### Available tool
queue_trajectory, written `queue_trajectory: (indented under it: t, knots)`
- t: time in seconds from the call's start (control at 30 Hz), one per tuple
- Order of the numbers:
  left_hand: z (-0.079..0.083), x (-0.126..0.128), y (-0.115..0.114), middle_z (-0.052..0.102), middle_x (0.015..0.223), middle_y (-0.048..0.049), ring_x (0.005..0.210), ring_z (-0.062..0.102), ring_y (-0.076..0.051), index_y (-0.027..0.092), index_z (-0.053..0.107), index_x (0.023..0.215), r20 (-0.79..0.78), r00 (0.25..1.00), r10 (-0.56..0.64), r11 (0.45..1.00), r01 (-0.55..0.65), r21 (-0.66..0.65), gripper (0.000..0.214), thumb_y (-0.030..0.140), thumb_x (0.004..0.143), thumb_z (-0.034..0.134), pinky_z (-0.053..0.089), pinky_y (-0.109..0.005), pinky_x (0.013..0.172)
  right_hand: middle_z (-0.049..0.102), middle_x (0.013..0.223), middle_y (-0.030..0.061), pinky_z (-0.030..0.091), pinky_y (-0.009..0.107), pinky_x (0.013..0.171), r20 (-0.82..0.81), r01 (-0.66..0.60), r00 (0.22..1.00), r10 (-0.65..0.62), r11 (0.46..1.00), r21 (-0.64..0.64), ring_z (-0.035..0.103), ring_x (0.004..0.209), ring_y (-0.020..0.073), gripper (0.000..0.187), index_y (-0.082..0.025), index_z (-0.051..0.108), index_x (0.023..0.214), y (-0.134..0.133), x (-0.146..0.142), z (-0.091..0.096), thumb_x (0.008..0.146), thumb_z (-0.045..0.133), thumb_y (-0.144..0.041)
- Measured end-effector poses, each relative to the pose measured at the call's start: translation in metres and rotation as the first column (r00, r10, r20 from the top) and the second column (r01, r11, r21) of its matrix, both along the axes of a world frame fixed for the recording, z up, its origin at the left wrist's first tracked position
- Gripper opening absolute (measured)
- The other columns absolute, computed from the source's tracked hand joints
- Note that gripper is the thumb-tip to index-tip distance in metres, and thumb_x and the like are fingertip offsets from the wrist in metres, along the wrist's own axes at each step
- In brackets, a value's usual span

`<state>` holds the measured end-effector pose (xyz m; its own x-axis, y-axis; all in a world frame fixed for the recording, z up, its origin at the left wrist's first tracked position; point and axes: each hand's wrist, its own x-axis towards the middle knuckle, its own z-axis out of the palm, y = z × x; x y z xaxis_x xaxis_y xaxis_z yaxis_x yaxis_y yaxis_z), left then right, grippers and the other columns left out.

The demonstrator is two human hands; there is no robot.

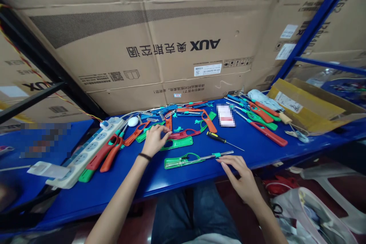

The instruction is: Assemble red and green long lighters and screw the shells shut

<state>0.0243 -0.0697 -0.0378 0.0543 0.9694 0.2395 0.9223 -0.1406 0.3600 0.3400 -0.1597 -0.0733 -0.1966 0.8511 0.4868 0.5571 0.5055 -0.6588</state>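
Note:
A lighter's green half shell (174,163) lies open side up near the table's front edge, with clear inner parts in its handle. Its metal tube (227,154) points right and carries a small teal clip (216,155). My right hand (239,175) is beside the tube, thumb and forefinger stretched toward the clip and a little apart; contact is unclear. My left hand (156,142) reaches into the loose parts, fingers curled down beside another green half shell (183,143) and a red half shell (185,134). Whatever its fingertips touch is hidden.
A black-and-yellow screwdriver (215,137) lies right of centre. Several lighters (267,133) are grouped at right beside a yellow-taped carton (297,103). At left are a white power strip (82,156) and assembled lighters (111,156). Large cardboard (177,23) walls the back.

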Motion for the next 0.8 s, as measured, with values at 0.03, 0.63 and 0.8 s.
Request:
queue_trajectory:
  t: [0.03, 0.63, 0.8]
  knots:
    - [0.001, 0.007, 0.011, 0.063, 0.097, -0.0069, 0.1, 0.053, -0.028, 0.023, 0.066, 0.089, -0.013, 1.0, -0.007, 1.0, 0.007, 0.001, 0.018, 0.037, 0.084, 0.057, 0.039, -0.042, 0.083, 0.068, 0.099, 0.0054, 0.049, 0.04, 0.085, -0.003, -0.006, 1.0, 0.006, 1.0, -0.004, 0.06, 0.099, 0.0233, 0.018, -0.026, 0.066, 0.101, -0.002, -0.001, 0.001, 0.093, 0.05, -0.027]
    - [0.018, 0.04, -0.053, 0.07, 0.088, -0.0011, 0.082, 0.061, -0.016, 0.022, 0.062, 0.092, -0.014, 0.887, -0.462, 0.858, 0.451, 0.247, 0.014, 0.027, 0.094, 0.049, 0.042, -0.034, 0.087, 0.064, 0.109, 0.0066, 0.05, 0.037, 0.088, -0.111, -0.164, 0.981, 0.158, 0.985, -0.054, 0.06, 0.098, 0.0212, 0.03, -0.026, 0.058, 0.12, 0.029, -0.061, 0.017, 0.09, 0.055, -0.029]
    - [0.006, 0.036, -0.078, 0.071, 0.091, -0.0003, 0.082, 0.062, -0.014, 0.022, 0.06, 0.103, -0.069, 0.843, -0.533, 0.781, 0.522, 0.342, 0.016, 0.017, 0.093, 0.049, 0.042, -0.035, 0.093, 0.067, 0.096, 0.0025, 0.053, 0.029, 0.08, -0.116, -0.288, 0.955, 0.274, 0.949, -0.129, 0.064, 0.084, 0.0166, 0.026, -0.026, 0.062, 0.114, 0.03, -0.075, 0.016, 0.088, 0.06, -0.027]
